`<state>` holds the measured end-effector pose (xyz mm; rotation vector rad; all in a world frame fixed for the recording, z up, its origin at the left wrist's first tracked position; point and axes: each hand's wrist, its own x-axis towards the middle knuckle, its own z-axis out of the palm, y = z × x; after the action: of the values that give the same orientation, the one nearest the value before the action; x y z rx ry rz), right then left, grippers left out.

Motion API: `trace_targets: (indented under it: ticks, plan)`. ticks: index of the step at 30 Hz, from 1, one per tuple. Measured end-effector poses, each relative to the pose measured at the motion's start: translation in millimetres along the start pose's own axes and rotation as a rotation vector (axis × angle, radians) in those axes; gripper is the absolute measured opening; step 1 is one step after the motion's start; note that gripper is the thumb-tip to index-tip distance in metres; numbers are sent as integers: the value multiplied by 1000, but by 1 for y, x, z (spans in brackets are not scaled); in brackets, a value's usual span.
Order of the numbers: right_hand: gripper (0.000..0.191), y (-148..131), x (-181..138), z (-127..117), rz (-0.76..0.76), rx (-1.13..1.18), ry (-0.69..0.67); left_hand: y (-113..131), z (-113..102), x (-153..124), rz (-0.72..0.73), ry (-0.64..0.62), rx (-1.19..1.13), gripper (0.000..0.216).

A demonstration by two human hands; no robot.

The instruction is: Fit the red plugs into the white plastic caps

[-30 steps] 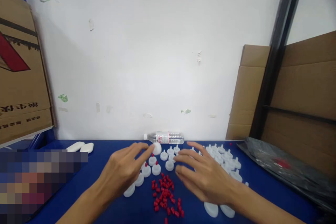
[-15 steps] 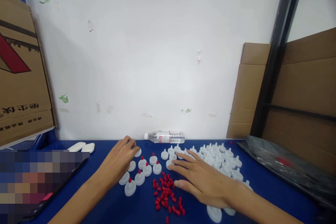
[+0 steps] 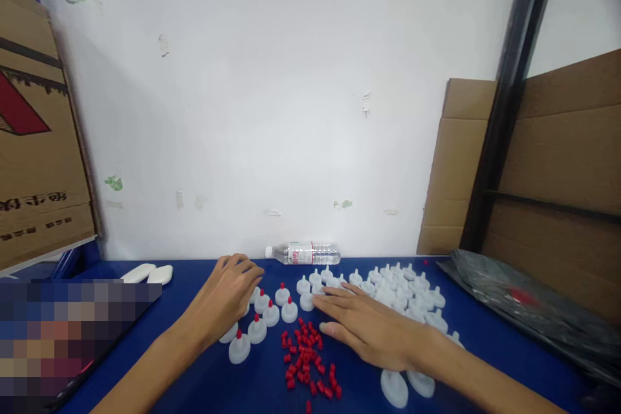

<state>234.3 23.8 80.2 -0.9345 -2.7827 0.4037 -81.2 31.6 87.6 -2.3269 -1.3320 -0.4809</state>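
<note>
My left hand [image 3: 226,301] rests fingers down on the blue table [image 3: 204,381], its fingertips curled over white caps with red tips [image 3: 264,320] at the left of the group. My right hand [image 3: 376,330] lies flat with fingers stretched toward a plain white cap [image 3: 306,301]. Between the hands lies a pile of small red plugs [image 3: 306,356]. Several plain white caps [image 3: 402,291] spread out behind the right hand.
A clear water bottle [image 3: 303,252] lies against the white wall. Two white oval pieces [image 3: 148,273] lie far left. Cardboard boxes [image 3: 39,142] stand left, cardboard sheets [image 3: 557,162] right. A black plastic bag [image 3: 524,310] lies on the right. Two white caps [image 3: 405,387] sit under my right wrist.
My left hand moved left and set down on the red-tipped caps. My right hand lowered flat and its fingers reached the plain cap. The view shifted slightly.
</note>
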Motion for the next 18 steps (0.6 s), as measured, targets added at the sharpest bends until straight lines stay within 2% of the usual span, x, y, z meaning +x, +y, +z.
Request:
trace_targets:
  ticks: [5,9,13,18]
  plan:
    - [55,-2,2,-5,21,0,12,30,-5,-3,120,15,-157,26]
    - [51,-2,13,-3,-37,-42,21,48,1,-11,161,-118,-273,22]
    - [48,-4,26,-2,-107,-157,76,50,9,-16,142,-212,-298,20]
    - [45,-6,36,1,-112,-252,87,47,20,-16,170,-220,-302,22]
